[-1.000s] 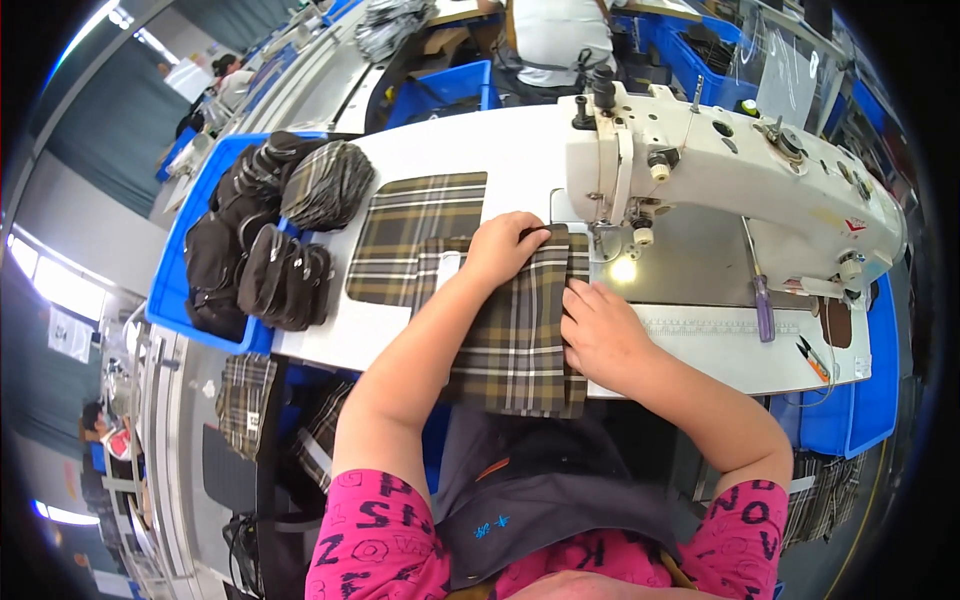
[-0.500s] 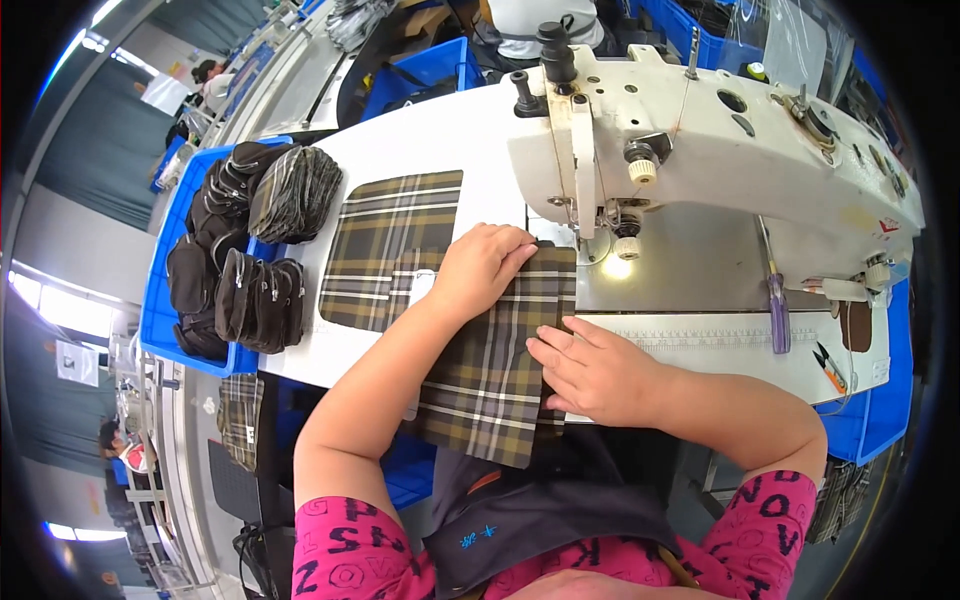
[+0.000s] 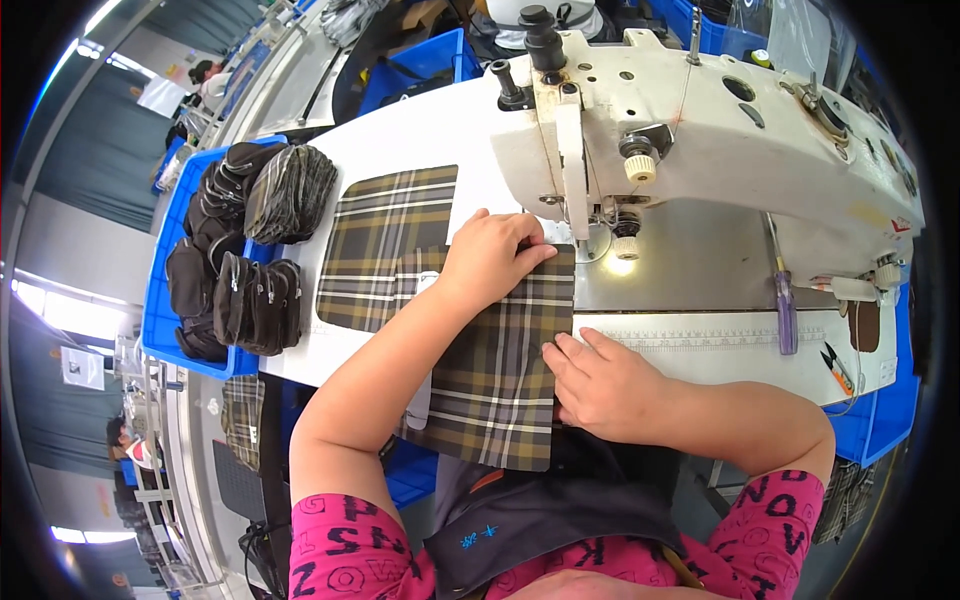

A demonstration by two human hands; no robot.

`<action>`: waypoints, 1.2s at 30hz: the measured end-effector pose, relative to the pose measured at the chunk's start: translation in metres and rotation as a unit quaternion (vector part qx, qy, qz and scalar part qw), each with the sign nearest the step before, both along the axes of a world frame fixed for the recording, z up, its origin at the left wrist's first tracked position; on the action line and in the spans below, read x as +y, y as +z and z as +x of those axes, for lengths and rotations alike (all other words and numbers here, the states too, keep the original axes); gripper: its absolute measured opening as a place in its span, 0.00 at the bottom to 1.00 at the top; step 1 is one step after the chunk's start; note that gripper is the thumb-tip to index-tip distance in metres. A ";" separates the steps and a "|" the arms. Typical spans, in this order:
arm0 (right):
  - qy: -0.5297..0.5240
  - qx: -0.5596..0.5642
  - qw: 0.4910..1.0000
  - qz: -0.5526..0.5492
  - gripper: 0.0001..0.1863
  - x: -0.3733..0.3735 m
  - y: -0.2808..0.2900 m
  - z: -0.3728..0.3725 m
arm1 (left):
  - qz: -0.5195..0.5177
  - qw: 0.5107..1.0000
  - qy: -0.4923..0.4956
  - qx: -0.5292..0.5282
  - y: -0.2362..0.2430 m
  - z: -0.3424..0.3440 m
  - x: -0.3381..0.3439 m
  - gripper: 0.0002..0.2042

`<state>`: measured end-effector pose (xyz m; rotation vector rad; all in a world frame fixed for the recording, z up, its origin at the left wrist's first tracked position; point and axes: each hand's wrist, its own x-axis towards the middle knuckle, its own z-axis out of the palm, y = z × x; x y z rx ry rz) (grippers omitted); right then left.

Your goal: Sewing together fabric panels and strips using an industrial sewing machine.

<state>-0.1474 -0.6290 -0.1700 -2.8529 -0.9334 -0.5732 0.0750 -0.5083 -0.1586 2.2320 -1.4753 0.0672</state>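
A plaid fabric panel [image 3: 500,375] in brown, black and white hangs partly over the near edge of the sewing table. Its far right corner lies beside the presser foot area of a white sewing machine [image 3: 700,120]. My left hand [image 3: 488,262] is closed at the panel's far edge, thumb and fingers pinching the cloth just left of the needle. Lower down, my right hand [image 3: 612,385] grips the panel's right edge with bent fingers; its thumb is partly hidden. Another plaid piece [image 3: 395,215] with rounded corners lies flat, partly under the held panel.
At the left, a blue bin [image 3: 160,300] holds several dark zippered pouches [image 3: 255,305] and a plaid bundle [image 3: 290,195]. On the right are a purple-handled screwdriver [image 3: 786,315], small thread snips [image 3: 836,370] and a ruler strip [image 3: 690,338]. Another person sits behind the machine.
The panel's lower part has swung slightly right, its right edge now straighter. My right hand has moved a little right and down with the edge; my left fingers have bent more.
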 end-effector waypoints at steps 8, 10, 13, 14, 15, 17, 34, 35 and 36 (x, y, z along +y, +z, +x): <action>-0.003 0.013 1.000 -0.002 0.25 0.000 0.003 0.001 | -0.006 1.000 -0.010 -0.001 -0.004 0.005 -0.002 0.13; -0.004 0.012 1.000 -0.004 0.25 0.000 0.003 0.001 | -0.009 1.000 -0.009 0.003 -0.005 0.004 -0.002 0.13; -0.004 0.016 1.000 -0.006 0.25 0.000 0.004 0.001 | 0.007 1.000 0.000 0.017 0.000 0.001 -0.003 0.12; -0.005 0.019 1.000 -0.002 0.24 0.000 0.003 0.001 | 0.024 0.999 0.008 0.027 0.001 -0.001 -0.002 0.11; -0.004 0.021 1.000 0.001 0.24 0.000 0.003 0.001 | 0.024 0.999 0.009 0.028 -0.001 -0.002 -0.002 0.11; -0.001 0.021 1.000 0.002 0.24 0.000 0.004 0.001 | -0.056 0.998 -0.010 -0.025 -0.008 -0.004 -0.003 0.08; -0.004 -0.003 1.000 -0.023 0.16 -0.010 0.013 0.000 | -0.013 0.993 -0.107 -0.057 -0.003 -0.031 0.010 0.19; -0.009 0.001 1.000 -0.023 0.18 -0.010 0.011 -0.001 | -0.014 0.993 -0.105 -0.058 -0.003 -0.031 0.009 0.19; -0.015 0.005 1.000 -0.022 0.23 -0.010 0.011 -0.001 | -0.014 0.993 -0.103 -0.060 -0.003 -0.031 0.009 0.19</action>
